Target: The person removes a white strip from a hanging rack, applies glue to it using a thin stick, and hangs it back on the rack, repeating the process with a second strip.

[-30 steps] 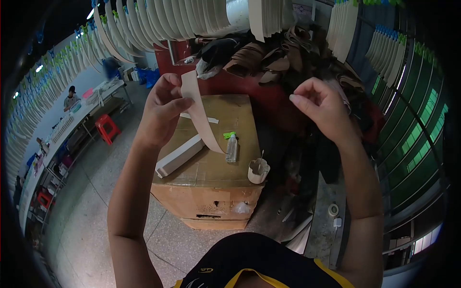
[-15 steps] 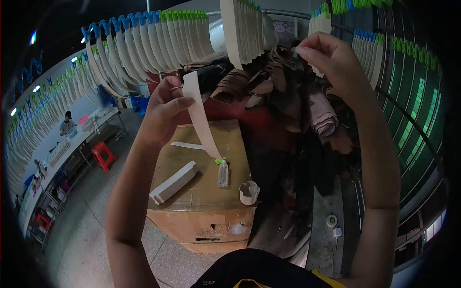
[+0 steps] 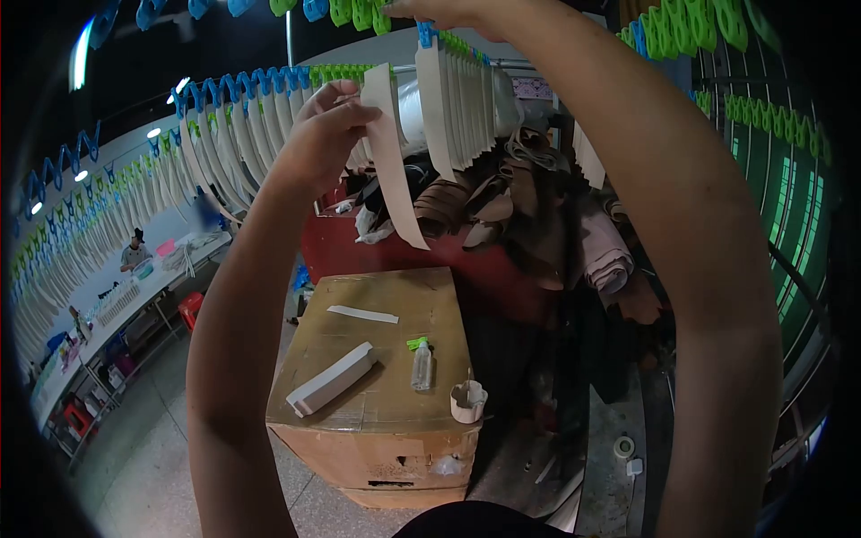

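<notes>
Raised in front of me, my left hand pinches the upper part of a long pale strip, which hangs with its lower end free. My right hand reaches up to the top edge of the view, where its fingertips close on a green clip; part of this hand is cut off by the frame. Just below it, a blue clip holds the front one of a row of hanging pale strips.
A cardboard box carries a white block, a loose strip, a clear bottle with green clip and a small cup. Brown rolls lie behind. A person sits at a long table on the left.
My left hand has risen with the strip, whose lower end is now above the box. My right hand has moved up and left to the clips overhead. The view has tilted upward.
</notes>
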`<move>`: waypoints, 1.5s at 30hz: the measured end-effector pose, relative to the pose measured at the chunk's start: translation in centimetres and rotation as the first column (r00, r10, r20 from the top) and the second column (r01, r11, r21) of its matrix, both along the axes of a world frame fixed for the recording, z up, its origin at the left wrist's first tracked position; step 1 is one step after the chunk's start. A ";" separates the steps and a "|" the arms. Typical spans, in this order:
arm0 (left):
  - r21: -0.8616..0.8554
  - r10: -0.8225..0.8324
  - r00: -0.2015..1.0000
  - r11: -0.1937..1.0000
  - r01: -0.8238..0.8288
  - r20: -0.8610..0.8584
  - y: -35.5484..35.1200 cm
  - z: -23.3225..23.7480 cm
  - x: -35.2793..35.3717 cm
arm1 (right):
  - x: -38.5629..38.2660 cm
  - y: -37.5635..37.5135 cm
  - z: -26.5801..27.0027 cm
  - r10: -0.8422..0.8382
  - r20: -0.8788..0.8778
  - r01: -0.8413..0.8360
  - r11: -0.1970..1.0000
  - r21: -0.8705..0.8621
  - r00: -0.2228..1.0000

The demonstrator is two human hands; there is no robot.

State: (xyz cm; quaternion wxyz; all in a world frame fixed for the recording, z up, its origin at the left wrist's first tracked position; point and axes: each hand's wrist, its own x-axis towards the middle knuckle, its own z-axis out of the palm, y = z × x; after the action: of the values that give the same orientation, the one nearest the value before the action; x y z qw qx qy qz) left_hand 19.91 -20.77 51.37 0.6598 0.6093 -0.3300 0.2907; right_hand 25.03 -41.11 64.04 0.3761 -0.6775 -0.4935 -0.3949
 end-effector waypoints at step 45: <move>0.307 0.402 0.913 0.862 -0.403 0.071 0.4 -1.3 -7.5 | 4.3 1.9 -1.5 -0.086 0.148 0.069 0.991 0.119 0.985</move>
State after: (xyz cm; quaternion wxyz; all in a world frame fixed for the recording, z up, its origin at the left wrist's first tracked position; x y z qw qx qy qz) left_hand 12.38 -20.42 50.10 0.4781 0.7614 -0.2392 0.3667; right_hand 29.31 -39.26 62.58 0.3593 -0.6415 -0.4710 -0.4874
